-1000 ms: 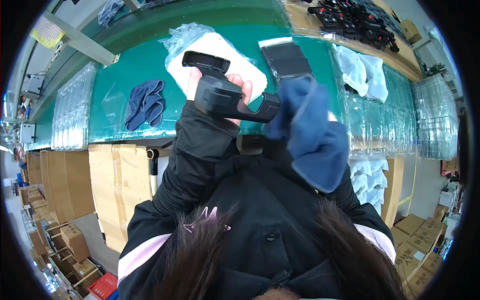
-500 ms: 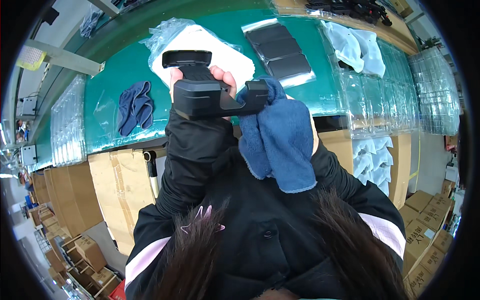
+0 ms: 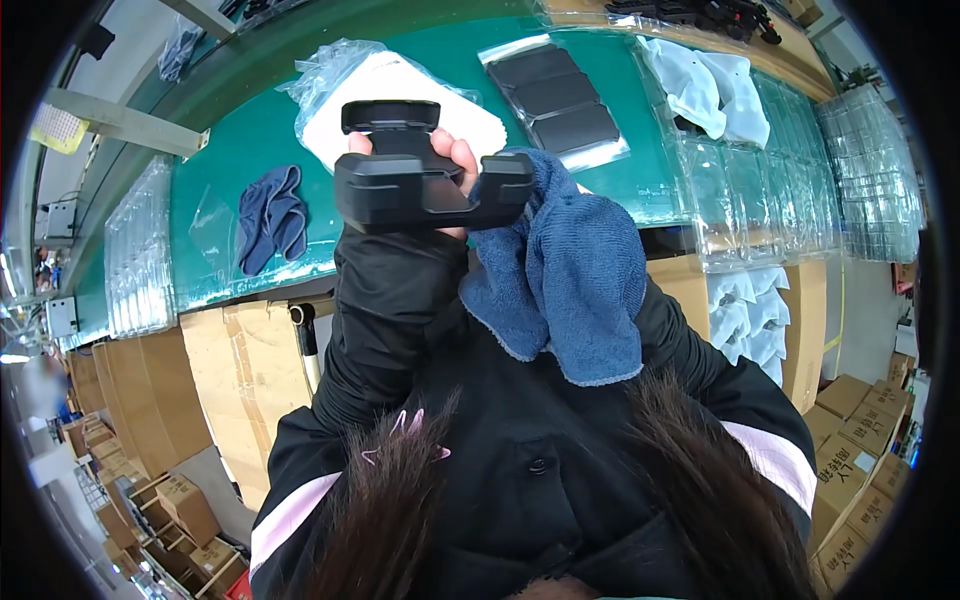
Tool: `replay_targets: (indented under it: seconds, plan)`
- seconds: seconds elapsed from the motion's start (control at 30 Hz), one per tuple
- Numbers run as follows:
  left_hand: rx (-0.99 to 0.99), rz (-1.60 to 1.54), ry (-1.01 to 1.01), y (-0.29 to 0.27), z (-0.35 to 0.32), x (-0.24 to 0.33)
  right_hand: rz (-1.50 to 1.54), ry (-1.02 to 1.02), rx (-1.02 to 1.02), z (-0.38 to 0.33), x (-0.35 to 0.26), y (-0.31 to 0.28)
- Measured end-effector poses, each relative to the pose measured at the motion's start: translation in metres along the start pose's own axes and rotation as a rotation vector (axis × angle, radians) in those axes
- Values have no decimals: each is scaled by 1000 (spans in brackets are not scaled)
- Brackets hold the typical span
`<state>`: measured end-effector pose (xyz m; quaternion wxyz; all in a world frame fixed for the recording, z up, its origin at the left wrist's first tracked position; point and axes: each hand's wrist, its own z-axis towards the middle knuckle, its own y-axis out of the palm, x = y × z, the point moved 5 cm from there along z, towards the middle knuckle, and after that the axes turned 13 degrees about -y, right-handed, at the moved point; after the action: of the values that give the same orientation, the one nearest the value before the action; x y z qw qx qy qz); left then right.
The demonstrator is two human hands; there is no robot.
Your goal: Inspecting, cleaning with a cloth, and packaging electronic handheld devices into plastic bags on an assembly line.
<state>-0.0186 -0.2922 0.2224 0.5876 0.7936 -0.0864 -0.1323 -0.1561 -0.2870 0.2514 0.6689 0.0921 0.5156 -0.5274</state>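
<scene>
My left hand (image 3: pixel 455 155) is closed around a black plastic holder-like device (image 3: pixel 385 190), whose exact kind I cannot make out. Its fingers show behind the body, below a raised black end piece (image 3: pixel 390 115). A blue microfibre cloth (image 3: pixel 585 270) hangs in folds from my right hand, which it covers almost wholly. The upper part of that cloth presses against the right end of the device. Both things are held up over the front edge of the green table (image 3: pixel 215 245), before my chest.
On the table lie a second, dark blue cloth (image 3: pixel 272 220), a white sheet stack (image 3: pixel 390 85) with clear plastic film, and black panels in a clear bag (image 3: pixel 555 95). Clear plastic trays (image 3: pixel 750 210) and pale wrapped pieces (image 3: pixel 710 90) are at the right. Cardboard boxes (image 3: pixel 255 380) stand below.
The device has turned slightly, and its raised end piece has shifted a little right. My right hand and the blue cloth have shifted slightly, and the cloth's folds hang differently.
</scene>
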Motion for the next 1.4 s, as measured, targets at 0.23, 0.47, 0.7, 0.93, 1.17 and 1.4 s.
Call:
replay_targets:
  seconds: [0.23, 0.47, 0.7, 0.93, 1.17, 1.4]
  plan:
    - [-332, 175, 103, 23, -6, 6, -179, -262, 28, 7, -35, -26]
    - [-337, 246, 43, -3, -5, 13, -259, -62, -39, 9, -35, -7]
    - [-409, 290, -148, -11, 5, 11, 48, 27, 75, 5, -30, -6]
    - [-249, -64, -212, -9, -6, 2, 1401, 404, 55, -10, -18, 9]
    - [-370, 201, -245, 19, -30, -25, 1328, 495, -115, -40, -3, 16]
    - [49, 1555, 610, 15, -65, 16, 892, 285, 120, -34, 23, -9]
